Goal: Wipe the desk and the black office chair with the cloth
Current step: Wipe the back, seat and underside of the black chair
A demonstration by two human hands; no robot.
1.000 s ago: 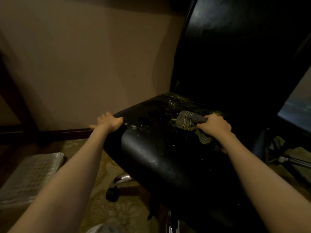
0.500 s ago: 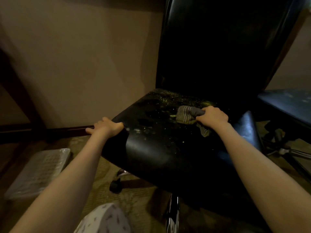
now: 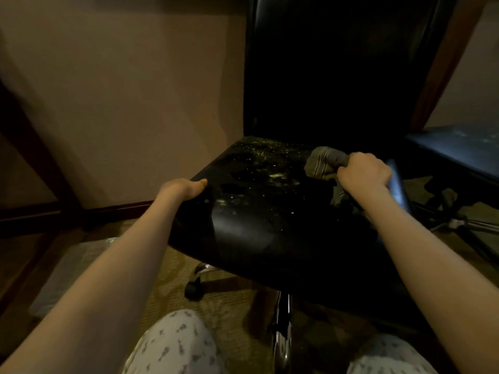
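The room is dim, and much of the black office chair sinks into shadow. Its tall backrest is a near-featureless dark slab, cut off at the top of the view. The left hand grips the seat's left edge, thumb lying on top, the fingers wrapped over the rim and out of sight beneath it. The right hand is closed in a fist round the cloth, which lies on the rear right part of the seat. One bunched end pokes out left of the knuckles and another fold trails under the wrist, partly hidden. The cloth looks soft and greyish, with thin dark stripes. The seat is smooth and glossy, its rounded front lip catching a sheen, and pale yellowish specks and smears scatter toward the back. At the right only a corner of the desk shows, dark, flat and faintly dusty. Below, a chrome column and one caster stand over ribbed carpet. What the flat plastic-wrapped pack holds I cannot tell.
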